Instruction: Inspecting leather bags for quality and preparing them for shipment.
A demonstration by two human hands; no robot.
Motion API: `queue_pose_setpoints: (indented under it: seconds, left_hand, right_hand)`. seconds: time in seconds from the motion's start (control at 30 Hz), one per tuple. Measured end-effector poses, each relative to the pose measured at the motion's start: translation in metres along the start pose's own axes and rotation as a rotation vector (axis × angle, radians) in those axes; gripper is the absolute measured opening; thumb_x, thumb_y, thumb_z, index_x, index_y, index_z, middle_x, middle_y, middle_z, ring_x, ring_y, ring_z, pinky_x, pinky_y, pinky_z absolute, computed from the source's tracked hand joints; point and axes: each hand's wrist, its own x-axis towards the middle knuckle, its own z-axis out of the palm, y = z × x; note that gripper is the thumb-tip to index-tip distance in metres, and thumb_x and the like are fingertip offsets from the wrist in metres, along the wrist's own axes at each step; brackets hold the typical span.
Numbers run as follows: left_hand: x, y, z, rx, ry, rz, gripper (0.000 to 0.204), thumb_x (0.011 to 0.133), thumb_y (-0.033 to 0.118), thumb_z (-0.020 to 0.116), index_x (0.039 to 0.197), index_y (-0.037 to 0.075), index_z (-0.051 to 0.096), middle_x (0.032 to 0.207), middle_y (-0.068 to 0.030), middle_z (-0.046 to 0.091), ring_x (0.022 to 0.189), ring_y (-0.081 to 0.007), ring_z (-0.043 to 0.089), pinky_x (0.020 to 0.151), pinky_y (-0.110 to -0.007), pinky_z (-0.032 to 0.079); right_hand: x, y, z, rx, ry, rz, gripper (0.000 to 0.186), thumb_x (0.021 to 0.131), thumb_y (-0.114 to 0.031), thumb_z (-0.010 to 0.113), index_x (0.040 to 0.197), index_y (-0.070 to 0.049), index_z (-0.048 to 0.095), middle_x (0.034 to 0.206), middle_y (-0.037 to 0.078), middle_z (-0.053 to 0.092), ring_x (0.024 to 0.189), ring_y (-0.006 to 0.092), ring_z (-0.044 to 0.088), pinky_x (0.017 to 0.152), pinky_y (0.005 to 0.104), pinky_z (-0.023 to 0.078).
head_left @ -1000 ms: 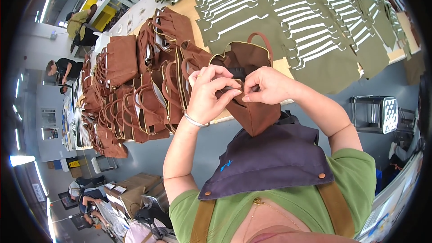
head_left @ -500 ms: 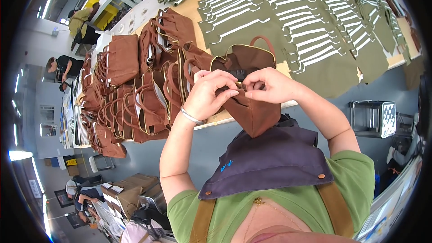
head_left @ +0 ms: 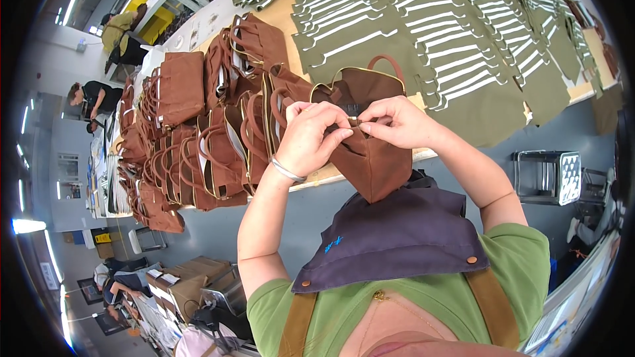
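A brown handbag (head_left: 376,170) with a gold zip along its gaping mouth stands at the table's near edge, close against my apron. One rounded handle (head_left: 389,66) rises at its far side, and the dark lining shows inside. My left hand (head_left: 313,133), with a silver bangle at the wrist, pinches the near rim of the bag from the left. From the right, my right hand (head_left: 399,123) grips the same rim with thumb and forefinger. The fingertips nearly meet at a small gold-coloured bit of the zip edge; its detail is too small to make out.
Several finished-looking brown bags (head_left: 178,92) crowd the table on the left. Olive fabric panels (head_left: 456,46) with white strips cover the far and right side. A metal-framed stool (head_left: 549,175) stands on the floor at right. Other people work in the left background.
My right hand has shifted very slightly upward, and its fingertips have moved a little along the bag's rim. My left hand keeps its pinch; the bag stays in nearly the same place.
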Motion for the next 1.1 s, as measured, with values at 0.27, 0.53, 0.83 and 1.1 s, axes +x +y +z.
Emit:
queue_pose_setpoints:
  seconds: [0.27, 0.53, 0.83, 1.1]
  left_hand:
    - [0.001, 0.005, 0.001, 0.057, -0.008, -0.056, 0.01, 0.084, 0.018, 0.068, 0.084, 0.011, 0.061, 0.087, -0.0003, 0.064, 0.085, -0.0203, 0.059, 0.092, -0.039, 0.031]
    - [-0.002, 0.006, 0.003, 0.063, 0.034, 0.007, 0.009, 0.086, 0.017, 0.066, 0.085, 0.011, 0.06, 0.088, -0.0003, 0.064, 0.087, -0.0205, 0.059, 0.095, -0.039, 0.031]
    - [-0.001, 0.008, -0.002, 0.085, -0.035, -0.099, 0.011, 0.086, 0.018, 0.068, 0.084, 0.01, 0.06, 0.079, 0.0001, 0.063, 0.079, -0.0205, 0.059, 0.096, -0.04, 0.032]
    - [0.0, 0.003, -0.001, 0.028, -0.023, -0.075, 0.012, 0.085, 0.019, 0.068, 0.083, 0.01, 0.062, 0.083, 0.0, 0.064, 0.083, -0.0187, 0.059, 0.096, -0.039, 0.031]
  right_hand:
    - [0.0, -0.018, -0.006, -0.282, -0.048, -0.183, 0.015, 0.086, -0.012, 0.064, 0.098, -0.004, 0.07, 0.086, 0.007, 0.068, 0.071, 0.0175, 0.063, 0.064, 0.0292, 0.052]
    - [0.002, -0.019, -0.01, -0.32, -0.079, -0.177, 0.017, 0.085, -0.011, 0.064, 0.099, -0.003, 0.07, 0.086, 0.009, 0.068, 0.072, 0.0209, 0.065, 0.064, 0.0313, 0.051]
    - [0.002, -0.029, -0.007, -0.428, -0.109, -0.223, 0.017, 0.085, -0.014, 0.063, 0.097, -0.006, 0.07, 0.087, 0.009, 0.068, 0.076, 0.027, 0.065, 0.067, 0.0361, 0.051]
    - [0.003, -0.03, -0.007, -0.442, -0.099, -0.172, 0.016, 0.085, -0.015, 0.063, 0.096, -0.005, 0.07, 0.084, 0.009, 0.067, 0.072, 0.027, 0.064, 0.066, 0.0361, 0.05]
